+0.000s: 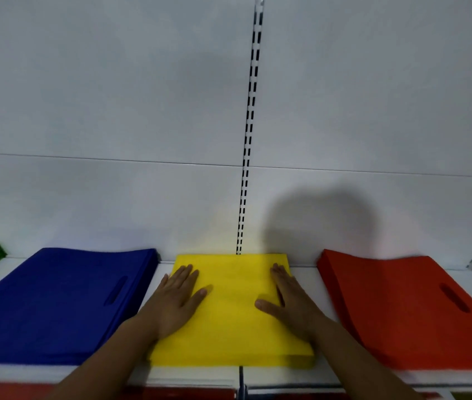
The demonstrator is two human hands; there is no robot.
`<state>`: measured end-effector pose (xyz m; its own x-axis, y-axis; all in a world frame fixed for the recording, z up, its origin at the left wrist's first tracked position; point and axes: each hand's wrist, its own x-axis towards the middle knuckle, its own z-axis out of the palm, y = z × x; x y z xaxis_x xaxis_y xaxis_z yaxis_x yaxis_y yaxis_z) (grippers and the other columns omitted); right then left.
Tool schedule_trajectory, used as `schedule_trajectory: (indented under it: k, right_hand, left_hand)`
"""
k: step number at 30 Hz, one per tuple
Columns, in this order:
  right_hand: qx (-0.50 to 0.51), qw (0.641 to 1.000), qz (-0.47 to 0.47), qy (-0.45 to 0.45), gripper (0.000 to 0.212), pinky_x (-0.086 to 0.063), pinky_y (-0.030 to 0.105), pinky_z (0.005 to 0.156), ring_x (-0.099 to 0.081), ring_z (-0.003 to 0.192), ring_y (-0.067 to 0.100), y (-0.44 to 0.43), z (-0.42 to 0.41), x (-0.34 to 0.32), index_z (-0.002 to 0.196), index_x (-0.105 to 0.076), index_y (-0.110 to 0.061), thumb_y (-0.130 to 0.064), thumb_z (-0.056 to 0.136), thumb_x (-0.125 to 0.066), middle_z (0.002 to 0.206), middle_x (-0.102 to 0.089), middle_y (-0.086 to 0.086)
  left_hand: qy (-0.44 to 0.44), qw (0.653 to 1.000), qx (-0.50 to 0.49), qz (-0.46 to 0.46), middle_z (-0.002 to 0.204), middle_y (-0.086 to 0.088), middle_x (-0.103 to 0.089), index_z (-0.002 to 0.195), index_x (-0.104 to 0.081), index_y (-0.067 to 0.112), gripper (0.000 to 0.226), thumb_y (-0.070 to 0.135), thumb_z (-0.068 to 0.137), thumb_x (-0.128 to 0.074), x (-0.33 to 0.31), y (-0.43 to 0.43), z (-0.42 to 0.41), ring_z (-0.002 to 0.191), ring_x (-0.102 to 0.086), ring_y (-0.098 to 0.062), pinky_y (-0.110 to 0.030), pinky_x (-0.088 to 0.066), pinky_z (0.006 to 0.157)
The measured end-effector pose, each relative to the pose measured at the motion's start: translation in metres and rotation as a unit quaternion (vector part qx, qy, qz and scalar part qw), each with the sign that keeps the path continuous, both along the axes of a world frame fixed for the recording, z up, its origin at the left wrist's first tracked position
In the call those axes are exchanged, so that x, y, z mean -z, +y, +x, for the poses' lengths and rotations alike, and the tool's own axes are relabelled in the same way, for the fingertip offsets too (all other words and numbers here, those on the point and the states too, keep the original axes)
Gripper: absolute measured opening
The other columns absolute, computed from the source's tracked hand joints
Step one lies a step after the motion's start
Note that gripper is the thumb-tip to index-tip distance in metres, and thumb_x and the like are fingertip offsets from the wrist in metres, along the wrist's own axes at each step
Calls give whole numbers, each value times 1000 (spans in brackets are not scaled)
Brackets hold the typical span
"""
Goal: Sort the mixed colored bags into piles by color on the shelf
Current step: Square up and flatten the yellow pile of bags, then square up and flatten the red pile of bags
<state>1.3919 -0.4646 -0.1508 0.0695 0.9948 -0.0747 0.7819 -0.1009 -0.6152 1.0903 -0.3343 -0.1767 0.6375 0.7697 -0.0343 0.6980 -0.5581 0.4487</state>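
While both hands, left hand (174,298) and right hand (292,298), press yellow pile (231,321) with flat fingers, uneven push could skew pile over shelf (301,376) edge.

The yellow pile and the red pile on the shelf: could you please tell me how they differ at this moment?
The yellow pile sits in the middle with the left hand and right hand pressed flat on it; the red pile, to its right, is untouched. The red pile shows a handle slot; none is visible on the yellow pile. Both are single-colour stacks lying on the white shelf.
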Motion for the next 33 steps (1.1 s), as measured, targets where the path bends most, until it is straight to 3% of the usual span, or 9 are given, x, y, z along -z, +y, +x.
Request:
schedule_trajectory:
  k: [5,9,12,15,20,24,27,30,33]
  right_hand:
    - [100,965,13,241,118,-44,33,105,-31,146,18,6,-3,-6,157,-26,-25,-94,65,-50,162,-24,-7]
    - [168,924,5,344,60,-51,39,91,-66,102,27,8,0,-17,113,-68,-13,-66,90,-53,112,-70,10]
    - [179,920,65,342,23,-53,25,87,-66,102,19,10,4,-34,107,-70,-22,-37,101,-52,110,-72,5]
    - [173,928,117,309,21,-45,22,95,-58,122,25,7,8,-60,115,-65,-21,-27,105,-47,129,-64,10]
    - [193,945,158,212,108,-35,15,96,-51,127,11,-13,16,-81,138,-55,-13,-92,66,-46,132,-54,-7]
    - [238,941,184,156,40,-31,3,95,-49,127,14,-48,25,-82,137,-53,-9,-30,104,-50,140,-54,4]
    - [323,912,192,162,54,-28,19,112,-39,141,15,-92,41,-66,148,-44,-14,-42,102,-48,151,-45,1]
    - [400,882,189,162,74,-25,28,115,-37,143,17,-143,60,-56,152,-39,-17,-58,91,-45,156,-41,4]
    - [457,859,171,155,71,-27,31,116,-37,143,18,-197,73,-58,154,-36,-22,-59,95,-45,156,-40,2]
  left_hand:
    - [-146,964,-92,-205,164,16,-8,158,-16,37,97,93,79,-10,-16,8,-2,153,-4,-9,-35,1,124]
    - [-209,935,-134,-254,154,4,-39,147,-48,31,80,82,90,-21,-38,7,-6,129,-43,-16,-35,-29,106]
    - [-256,934,-137,-209,152,4,-41,148,-44,25,63,64,100,-30,-59,3,-10,131,-41,-13,-30,-27,109]
    - [-271,949,-111,-113,155,8,-42,145,-48,33,78,84,87,-34,-78,9,-18,142,-36,-9,-33,-20,122]
    - [-304,948,-62,-75,136,18,-57,131,-55,44,68,85,77,-42,-102,14,-12,123,-51,5,-30,-40,108]
    - [-302,951,-8,-61,137,15,-57,137,-55,35,61,74,91,-44,-101,4,30,121,-51,2,-17,-37,96]
    - [-277,958,34,-59,139,14,-56,131,-55,38,44,59,94,-44,-98,-16,78,127,-50,-4,-16,-35,99]
    - [-259,960,89,-54,139,18,-53,130,-50,45,56,79,87,-38,-92,-36,134,128,-53,-7,-15,-35,101]
    - [-225,959,151,-80,133,23,-53,133,-51,47,48,71,93,-43,-93,-59,187,99,-71,-17,-19,-54,73]
